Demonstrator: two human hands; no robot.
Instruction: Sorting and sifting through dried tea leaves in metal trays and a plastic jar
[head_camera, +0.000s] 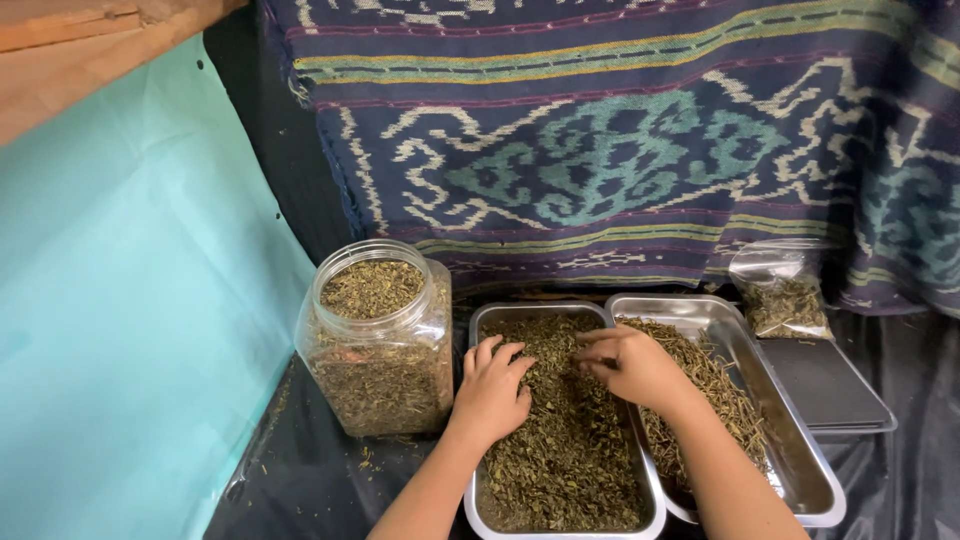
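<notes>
Two bare hands working in one tray of dried leaf; four containers counted.

Two rectangular stainless-steel trays are sitting side by side, rims overlapping: the left steel tray (478, 322) is holding crumbled dark green dried leaves (570, 460), the right steel tray (800, 470) is holding thin straw-coloured dried stems (725, 385). The left hand (492, 392) is resting on the leaf with fingers curled loosely, gripping nothing visible. The right hand (632, 366) is pressing into the same leaf with fingertips drawn together; whether it is pinching anything cannot be told. One clear plastic lidless jar (380, 340) of the same flaky leaf is standing left of the trays. One small clear plastic bag (782, 290) of herb is standing behind a flat dark grey scale (825, 385).
</notes>
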